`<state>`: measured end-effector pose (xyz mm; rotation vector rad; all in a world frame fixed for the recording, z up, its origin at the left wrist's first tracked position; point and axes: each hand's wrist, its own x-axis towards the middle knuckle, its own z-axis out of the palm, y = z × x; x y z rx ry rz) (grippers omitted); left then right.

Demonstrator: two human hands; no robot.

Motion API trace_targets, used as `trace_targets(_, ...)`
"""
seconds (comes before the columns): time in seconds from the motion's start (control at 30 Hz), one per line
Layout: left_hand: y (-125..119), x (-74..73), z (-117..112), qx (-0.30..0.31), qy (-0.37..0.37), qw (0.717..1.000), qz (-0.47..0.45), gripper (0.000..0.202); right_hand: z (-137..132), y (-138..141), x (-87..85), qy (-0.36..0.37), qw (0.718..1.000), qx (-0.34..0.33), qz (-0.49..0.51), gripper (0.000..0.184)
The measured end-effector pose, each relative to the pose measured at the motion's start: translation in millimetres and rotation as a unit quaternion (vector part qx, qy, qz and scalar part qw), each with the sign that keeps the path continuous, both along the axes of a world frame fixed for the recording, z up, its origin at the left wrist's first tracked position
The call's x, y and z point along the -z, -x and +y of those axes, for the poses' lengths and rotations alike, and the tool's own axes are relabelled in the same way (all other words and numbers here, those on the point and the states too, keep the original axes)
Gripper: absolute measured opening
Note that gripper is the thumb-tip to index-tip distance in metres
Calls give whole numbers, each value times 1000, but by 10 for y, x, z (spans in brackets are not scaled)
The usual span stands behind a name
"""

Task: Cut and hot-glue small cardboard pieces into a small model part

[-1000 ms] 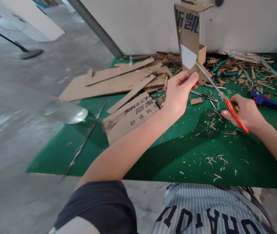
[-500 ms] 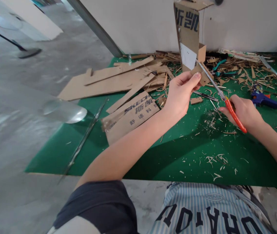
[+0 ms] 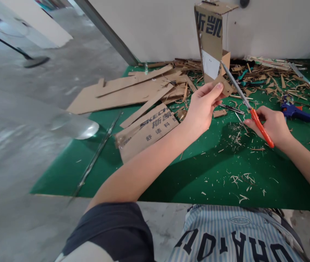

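Between the thumb and fingers of my left hand (image 3: 205,103) is a small piece of cardboard (image 3: 226,88), raised above the green table. My right hand (image 3: 271,125) grips red-handled scissors (image 3: 259,125), whose blades point up and to the left. The blades lie just right of the cardboard piece and look close together; whether they touch it I cannot tell. Behind stands a tall cardboard structure (image 3: 212,40) with dark printed characters and a white paper patch. Below my hands lie a utility knife (image 3: 231,108) and a small cardboard block (image 3: 219,113).
Printed cardboard (image 3: 151,131) and long cardboard strips (image 3: 127,89) lie to the left. Scraps, with teal-handled pliers (image 3: 253,83) among them, cover the back. A blue glue gun (image 3: 299,112) with a cord lies at right. A white wall (image 3: 166,32) borders the table (image 3: 187,178).
The scissors have shifted slightly left and up, and their blades no longer cross in front of the cardboard piece. My left hand keeps its hold with little movement.
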<state>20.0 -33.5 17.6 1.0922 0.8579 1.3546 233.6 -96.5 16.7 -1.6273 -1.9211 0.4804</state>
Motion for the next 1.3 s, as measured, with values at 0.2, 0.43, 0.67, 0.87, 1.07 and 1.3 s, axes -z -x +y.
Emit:
trace_targets(0.2, -121, 4, -168, 40, 81, 996, -13, 25, -45, 140, 41, 61, 963, 15, 262, 43)
trace_targets(0.43, -149, -23, -203, 17, 99, 993, -62, 25, -53, 44, 75, 8, 979, 8, 205, 48)
trace_targets(0.67, -60, -105, -108, -24, 80, 992, -96, 30, -80, 149, 79, -13, 992, -12, 122, 60)
trace_targets(0.87, -201, -40, -276, 17, 88, 993, -80, 27, -57, 315, 75, 48, 944, -1, 325, 44)
trace_targets(1.07, -325, 73, -450, 88, 112, 989, -49, 19, -1, 290, 105, -1, 927, 15, 374, 41)
trace_targets(1.3, -259, 72, -357, 147, 131, 980, 22, 20, 63, 169, 170, -20, 937, 13, 349, 35)
